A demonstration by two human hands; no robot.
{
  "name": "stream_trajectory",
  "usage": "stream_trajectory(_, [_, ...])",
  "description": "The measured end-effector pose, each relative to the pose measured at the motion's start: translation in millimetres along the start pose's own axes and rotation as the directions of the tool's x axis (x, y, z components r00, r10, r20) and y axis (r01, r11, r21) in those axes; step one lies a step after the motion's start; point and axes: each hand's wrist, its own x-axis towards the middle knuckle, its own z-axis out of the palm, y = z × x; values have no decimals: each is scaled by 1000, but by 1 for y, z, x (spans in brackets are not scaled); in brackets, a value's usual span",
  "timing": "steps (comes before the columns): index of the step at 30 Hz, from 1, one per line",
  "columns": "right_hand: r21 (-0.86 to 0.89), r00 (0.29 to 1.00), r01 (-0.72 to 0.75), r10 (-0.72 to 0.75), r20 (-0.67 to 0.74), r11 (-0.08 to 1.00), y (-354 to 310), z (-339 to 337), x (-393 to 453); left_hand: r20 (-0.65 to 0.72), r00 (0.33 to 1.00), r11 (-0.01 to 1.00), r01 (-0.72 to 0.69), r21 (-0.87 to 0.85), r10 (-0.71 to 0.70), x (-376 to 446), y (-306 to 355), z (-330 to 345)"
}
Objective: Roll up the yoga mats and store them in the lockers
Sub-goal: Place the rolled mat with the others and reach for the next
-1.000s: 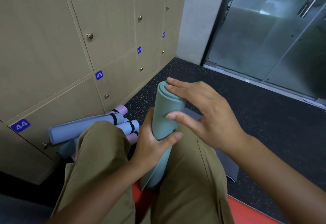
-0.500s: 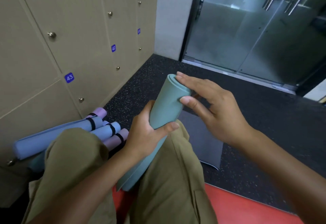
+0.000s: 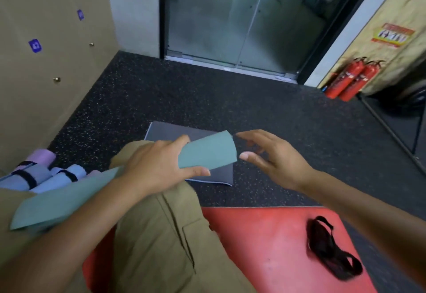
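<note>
Speckled floor (image 3: 207,99) | left hand (image 3: 156,166) grips teal mat (image 3: 207,152) | locker numbers blurred

Olive-khaki trousers (image 3: 161,235) (side pocket seam), bare forearms.

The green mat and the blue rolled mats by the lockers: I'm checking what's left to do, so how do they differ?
The green mat is held in the left hand across the lap; the blue rolled mats lie on the floor. The green mat has no strap; the blue rolled mats wear black straps. All are rolled.
</note>
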Motion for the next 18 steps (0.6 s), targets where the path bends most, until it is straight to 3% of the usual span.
stream_trajectory(4, [-60,980,-155,162,118,986,43,0,-39,84,992,994,-95,59,90,5,-4,14])
stream_trajectory(7, [-137,917,-306,330,223,942,77,6,-66,116,988,992,-111,64,103,9,-3,17])
stream_trajectory(12, [-193,688,-546,568,451,815,121,16,-99,167,982,992,-101,71,88,10,0,18])
stream_trajectory(18, [-433,403,-539,673,620,722,158,13,-119,178,980,990,-102,96,84,10,1,19])
